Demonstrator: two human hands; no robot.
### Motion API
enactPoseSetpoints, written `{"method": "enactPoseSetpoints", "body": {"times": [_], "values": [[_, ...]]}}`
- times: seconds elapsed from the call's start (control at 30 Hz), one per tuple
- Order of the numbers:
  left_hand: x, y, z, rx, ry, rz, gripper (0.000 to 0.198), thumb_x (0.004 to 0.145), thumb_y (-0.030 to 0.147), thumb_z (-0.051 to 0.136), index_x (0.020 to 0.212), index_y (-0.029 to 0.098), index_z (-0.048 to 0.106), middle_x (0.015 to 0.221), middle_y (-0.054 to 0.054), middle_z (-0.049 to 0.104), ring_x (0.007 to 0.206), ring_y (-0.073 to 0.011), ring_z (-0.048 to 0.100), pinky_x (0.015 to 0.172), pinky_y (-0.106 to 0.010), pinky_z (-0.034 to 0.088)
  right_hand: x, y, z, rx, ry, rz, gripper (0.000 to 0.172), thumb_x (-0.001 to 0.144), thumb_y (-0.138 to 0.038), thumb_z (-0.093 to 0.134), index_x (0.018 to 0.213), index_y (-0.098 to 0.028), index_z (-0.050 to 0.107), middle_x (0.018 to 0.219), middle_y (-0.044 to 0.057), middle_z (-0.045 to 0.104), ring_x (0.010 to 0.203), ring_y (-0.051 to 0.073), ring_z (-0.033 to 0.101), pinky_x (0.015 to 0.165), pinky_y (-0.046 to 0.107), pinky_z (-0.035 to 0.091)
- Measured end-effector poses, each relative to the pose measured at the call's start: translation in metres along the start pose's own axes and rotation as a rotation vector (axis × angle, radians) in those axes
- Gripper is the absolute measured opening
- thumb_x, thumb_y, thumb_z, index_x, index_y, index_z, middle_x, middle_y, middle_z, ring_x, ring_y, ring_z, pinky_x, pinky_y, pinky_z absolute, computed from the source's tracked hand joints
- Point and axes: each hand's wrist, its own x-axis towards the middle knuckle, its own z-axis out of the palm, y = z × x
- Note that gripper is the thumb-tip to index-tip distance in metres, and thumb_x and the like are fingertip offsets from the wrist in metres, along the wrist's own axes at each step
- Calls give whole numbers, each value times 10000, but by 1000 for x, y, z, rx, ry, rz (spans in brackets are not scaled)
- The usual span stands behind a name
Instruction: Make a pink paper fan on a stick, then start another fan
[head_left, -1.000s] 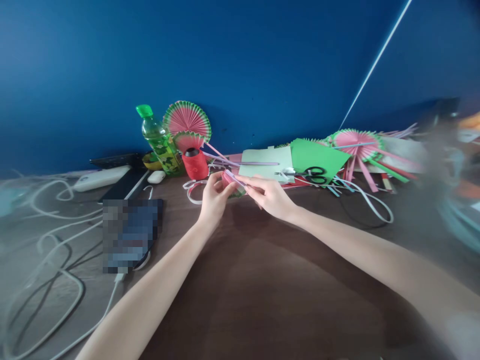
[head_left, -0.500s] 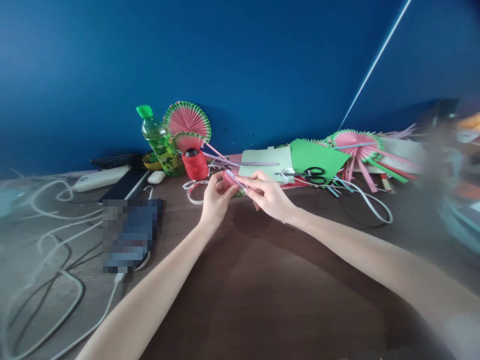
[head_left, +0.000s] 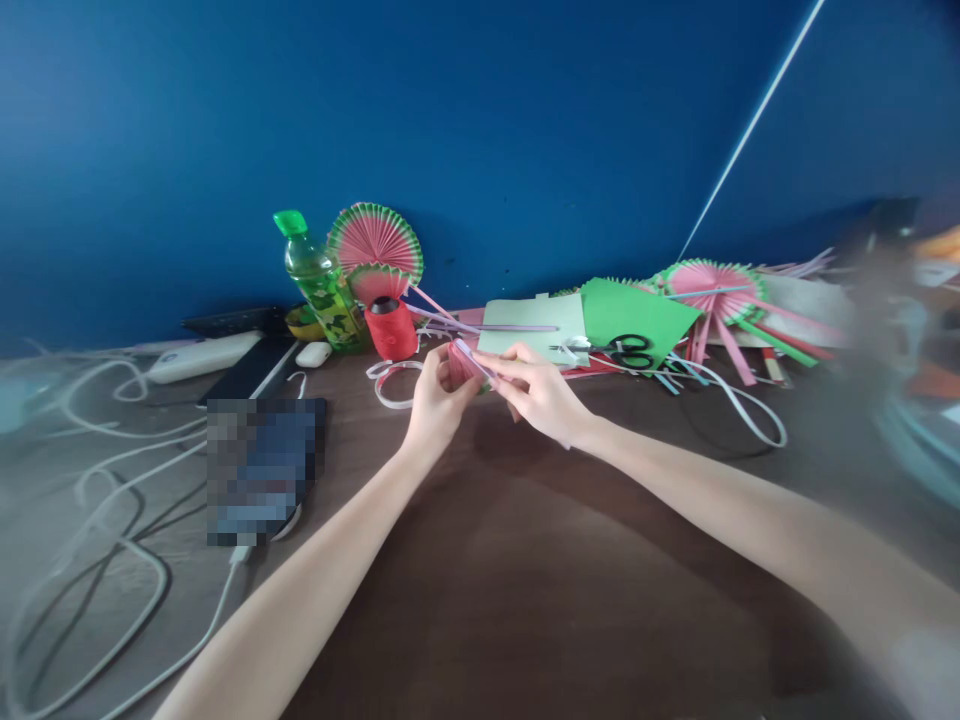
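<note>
Over the brown table (head_left: 525, 580), my left hand (head_left: 435, 405) and my right hand (head_left: 541, 396) meet around a small pleated pink paper piece (head_left: 459, 364) with a pale lilac strip along its top. Both hands are closed, pinching it from either side, the left at its left end, the right at its right end. Most of the piece is hidden behind my fingers.
At the back stand a green bottle (head_left: 319, 282), a red spool (head_left: 390, 327) and a pink-and-green paper fan (head_left: 374, 243). Pale and green sheets (head_left: 637, 310), black scissors (head_left: 626, 350), more fans and paper strips lie to the right. A phone (head_left: 259, 468) and white cables (head_left: 97, 500) lie left.
Both hands have shifted slightly toward me and a touch right with the pink piece still pinched; the fingers have closed tighter over it.
</note>
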Motion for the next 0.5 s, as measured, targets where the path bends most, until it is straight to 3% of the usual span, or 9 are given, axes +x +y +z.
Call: {"method": "enactPoseSetpoints", "body": {"times": [0.5], "values": [[-2,1,3,-79,-30,-23,424,648,211,701,999,184,465,867,-35,672,831,-168,642,748,-302,519,-3,4,4,-70,13,-57,418,870,-154,424,1250,-312,501,928,13,420,444,9,403,593,263,512]]}}
